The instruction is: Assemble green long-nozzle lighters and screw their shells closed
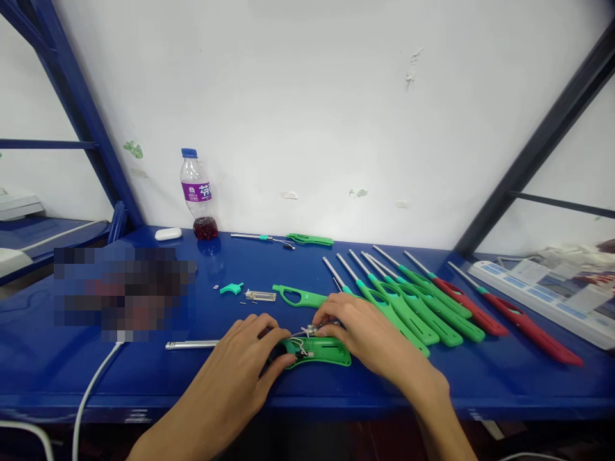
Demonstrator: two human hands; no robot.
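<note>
An opened green lighter shell (323,352) lies near the front edge of the blue table (43,365), with wires and small metal parts showing inside. My left hand (243,362) rests on its left end, fingers curled against it. My right hand (358,330) pinches a small metal part (312,330) at the shell's top edge. A bare metal tube (191,345) lies just left of my left hand.
Several assembled green and two red long lighters (418,298) lie in a row at the right. A loose green handle half (298,296), a teal trigger (231,289) and a small clear part (260,296) lie behind. A bottle (198,195), white case (168,234), white cable (91,390) and power strip (538,301) are around.
</note>
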